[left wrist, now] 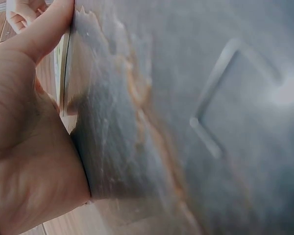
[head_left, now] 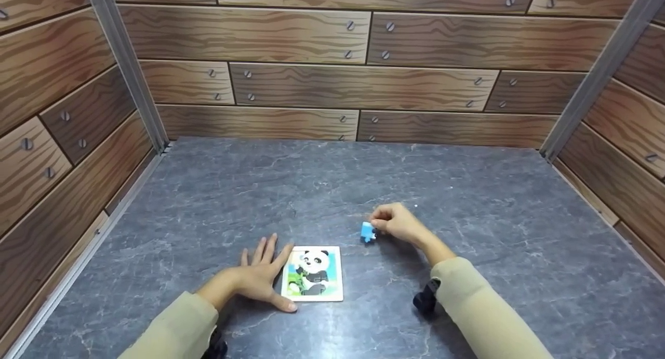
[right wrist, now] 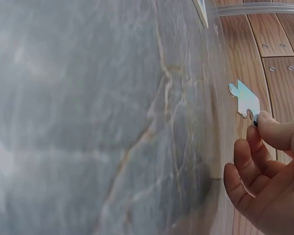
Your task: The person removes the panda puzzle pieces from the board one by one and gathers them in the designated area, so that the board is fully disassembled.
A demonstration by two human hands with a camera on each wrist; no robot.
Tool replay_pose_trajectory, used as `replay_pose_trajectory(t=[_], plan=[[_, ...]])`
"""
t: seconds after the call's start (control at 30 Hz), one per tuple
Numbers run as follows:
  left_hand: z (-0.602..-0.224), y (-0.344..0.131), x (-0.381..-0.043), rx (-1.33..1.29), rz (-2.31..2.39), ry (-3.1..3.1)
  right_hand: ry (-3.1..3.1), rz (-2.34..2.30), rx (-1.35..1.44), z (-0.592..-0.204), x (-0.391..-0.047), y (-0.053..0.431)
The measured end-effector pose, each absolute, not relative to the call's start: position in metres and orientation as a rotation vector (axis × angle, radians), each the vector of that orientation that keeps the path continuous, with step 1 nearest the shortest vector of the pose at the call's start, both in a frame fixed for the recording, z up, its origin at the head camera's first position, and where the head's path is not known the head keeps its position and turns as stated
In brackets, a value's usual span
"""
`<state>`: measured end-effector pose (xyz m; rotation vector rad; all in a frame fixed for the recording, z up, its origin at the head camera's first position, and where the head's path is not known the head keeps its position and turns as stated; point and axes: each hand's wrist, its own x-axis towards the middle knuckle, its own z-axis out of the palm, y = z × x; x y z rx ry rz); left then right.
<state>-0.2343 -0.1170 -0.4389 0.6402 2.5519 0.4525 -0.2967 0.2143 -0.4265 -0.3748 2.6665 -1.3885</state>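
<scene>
A square jigsaw puzzle board (head_left: 340,276) with a panda picture and a pale frame lies flat on the table. My left hand (head_left: 257,277) rests at its left side with fingers spread, the index finger and thumb touching or close to the board's edge. To the right of the board and above the tabletop, my right hand (head_left: 400,223) pinches a light-blue jigsaw piece (head_left: 368,232) between thumb and index finger. In the right wrist view the jigsaw piece (right wrist: 247,99) shows a knob and a dark corner by the thumb. The left wrist view catches only a sliver of the board (left wrist: 62,73) behind the hand.
The grey marbled table (head_left: 249,187) spreads around both hands. Wood-patterned walls (head_left: 296,83) with metal corner posts (head_left: 132,73) enclose it at the back and sides. A dark wrist device (head_left: 427,298) sits under the right sleeve.
</scene>
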Motion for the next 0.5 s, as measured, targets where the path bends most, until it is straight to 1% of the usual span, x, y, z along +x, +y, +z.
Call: replay_pose_trajectory(t=[0.5], plan=[[-0.4369, -0.1189, -0.2338, 0.644, 0.448, 2.542, 2.714, -1.233, -0.435, -0.4278, -0.3018, 0.2178]])
